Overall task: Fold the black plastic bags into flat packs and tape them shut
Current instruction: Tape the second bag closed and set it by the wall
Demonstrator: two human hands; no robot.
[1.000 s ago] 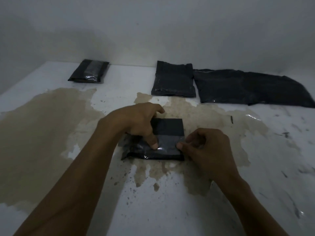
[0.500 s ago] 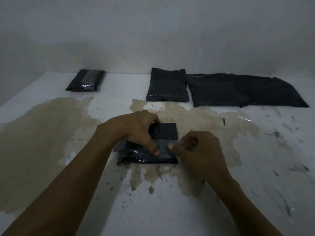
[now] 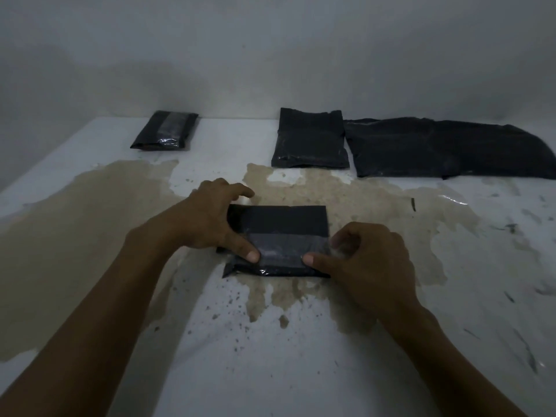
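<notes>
A folded black bag pack point(image 3: 282, 221) lies flat on the white table in front of me. A strip of clear tape point(image 3: 282, 248) runs across its near half. My left hand point(image 3: 204, 218) spans the pack's left edge, its thumb pressing the tape's left part and its index finger reaching past the far left corner. My right hand point(image 3: 370, 260) is at the right edge with fingers curled; its thumb presses the tape and the shiny tape end sits under the curled fingers.
By the back wall lie a taped black pack point(image 3: 165, 130) at the left, a half-folded black bag point(image 3: 310, 139) in the middle and a long unfolded black bag point(image 3: 445, 149) at the right. A brown stain point(image 3: 90, 221) covers the table's left and middle.
My two thumbs have slid apart along the tape, left thumb leftward and right thumb toward the right edge. My left hand has uncovered more of the pack.
</notes>
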